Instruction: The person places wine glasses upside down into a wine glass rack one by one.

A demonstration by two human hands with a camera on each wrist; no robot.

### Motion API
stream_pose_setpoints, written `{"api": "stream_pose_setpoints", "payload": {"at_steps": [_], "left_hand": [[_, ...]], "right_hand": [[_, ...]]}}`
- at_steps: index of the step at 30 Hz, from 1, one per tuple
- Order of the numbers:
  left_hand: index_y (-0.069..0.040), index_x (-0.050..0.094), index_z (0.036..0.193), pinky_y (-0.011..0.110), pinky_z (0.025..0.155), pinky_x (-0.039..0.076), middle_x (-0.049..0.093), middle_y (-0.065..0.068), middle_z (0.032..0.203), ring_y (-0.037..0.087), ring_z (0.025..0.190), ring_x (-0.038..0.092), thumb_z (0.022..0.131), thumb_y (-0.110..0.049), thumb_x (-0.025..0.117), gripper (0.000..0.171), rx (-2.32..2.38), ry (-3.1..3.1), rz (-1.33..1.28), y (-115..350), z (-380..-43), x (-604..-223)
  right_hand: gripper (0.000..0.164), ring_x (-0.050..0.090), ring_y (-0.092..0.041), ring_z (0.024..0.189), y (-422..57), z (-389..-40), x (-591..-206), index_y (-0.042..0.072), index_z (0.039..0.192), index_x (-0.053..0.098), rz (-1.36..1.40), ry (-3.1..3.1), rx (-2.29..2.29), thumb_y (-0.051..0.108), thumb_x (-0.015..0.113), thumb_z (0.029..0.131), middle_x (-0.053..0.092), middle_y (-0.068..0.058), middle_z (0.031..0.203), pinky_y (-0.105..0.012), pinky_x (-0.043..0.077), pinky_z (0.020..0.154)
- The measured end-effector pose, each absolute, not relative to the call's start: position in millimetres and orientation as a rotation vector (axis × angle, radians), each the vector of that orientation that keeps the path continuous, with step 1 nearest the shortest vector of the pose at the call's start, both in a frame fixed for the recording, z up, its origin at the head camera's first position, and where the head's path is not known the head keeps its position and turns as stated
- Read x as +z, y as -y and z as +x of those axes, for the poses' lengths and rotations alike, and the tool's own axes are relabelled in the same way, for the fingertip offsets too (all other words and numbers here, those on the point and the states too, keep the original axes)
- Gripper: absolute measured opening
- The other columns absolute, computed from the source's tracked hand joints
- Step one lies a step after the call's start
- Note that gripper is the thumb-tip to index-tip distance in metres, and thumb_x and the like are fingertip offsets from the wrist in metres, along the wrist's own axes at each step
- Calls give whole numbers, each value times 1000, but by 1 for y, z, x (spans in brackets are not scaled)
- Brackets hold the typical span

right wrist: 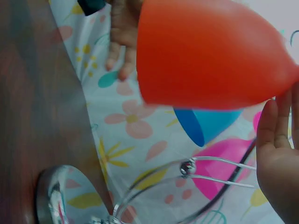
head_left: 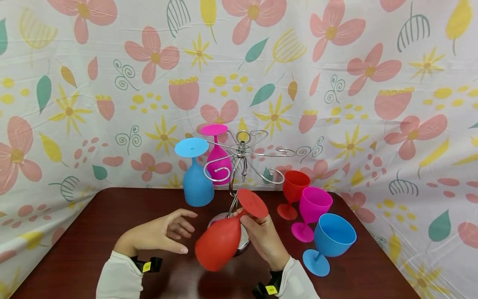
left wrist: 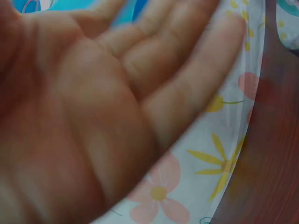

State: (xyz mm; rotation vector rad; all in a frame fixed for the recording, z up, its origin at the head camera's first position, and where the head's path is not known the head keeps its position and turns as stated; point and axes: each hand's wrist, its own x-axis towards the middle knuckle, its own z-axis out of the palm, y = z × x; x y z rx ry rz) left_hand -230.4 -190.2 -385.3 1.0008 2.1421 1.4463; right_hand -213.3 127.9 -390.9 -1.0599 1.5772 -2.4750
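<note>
My right hand (head_left: pixel 263 236) pinches the stem of a red goblet (head_left: pixel 220 243), which tilts with its bowl down to the left and its foot up to the right. Left of the bowl, apart from it, my left hand (head_left: pixel 164 232) holds nothing; its fingers are loosely bent. Behind the goblet stands a metal wire rack (head_left: pixel 242 151) with curled arms on a round shiny base (right wrist: pixel 46 196). On the rack's left side a blue goblet (head_left: pixel 198 182) and a pink goblet (head_left: pixel 216 160) hang upside down. The right wrist view shows the red bowl close up.
To the right of the rack, a red goblet (head_left: pixel 295 187), a pink goblet (head_left: pixel 315 205) and a blue goblet (head_left: pixel 334 236) stand upright in a row on the dark wooden table (head_left: pixel 82 245). A flowered cloth (head_left: pixel 239 62) hangs behind the table.
</note>
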Motion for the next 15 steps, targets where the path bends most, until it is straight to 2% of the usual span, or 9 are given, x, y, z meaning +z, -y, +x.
{"api": "stream_pose_setpoints", "payload": {"at_steps": [3, 7, 9, 15], "left_hand": [[-7, 46, 143, 37, 89, 55, 61, 12, 122, 32, 112, 61, 94, -24, 72, 58, 1399, -2185, 902, 186, -232, -390], [-7, 54, 140, 35, 91, 54, 63, 11, 123, 27, 114, 61, 99, -28, 65, 47, 1382, -2211, 904, 173, -236, -397], [-10, 55, 139, 34, 91, 54, 63, 9, 126, 25, 117, 59, 99, -29, 64, 45, 1389, -2246, 925, 163, -240, -401], [-14, 52, 144, 40, 88, 56, 58, 10, 136, 31, 123, 56, 101, -28, 61, 47, 1586, -2337, 908, 120, -254, -424]], "right_hand": [[24, 61, -20, 112, -132, -213, -388, 14, 123, 65, -1068, -1584, -2459, 5, 52, 104, 66, -3, 114, -38, 49, 100], [22, 60, -21, 113, -135, -211, -385, 13, 121, 65, -1066, -1620, -2427, 7, 52, 104, 65, -3, 115, -39, 49, 100], [23, 59, -21, 114, -135, -211, -383, 12, 121, 65, -1076, -1638, -2411, 7, 50, 105, 65, -4, 115, -39, 48, 101], [24, 58, -25, 118, -134, -205, -375, 2, 124, 61, -1061, -1732, -2359, 11, 49, 106, 66, -6, 117, -41, 47, 103]]}}
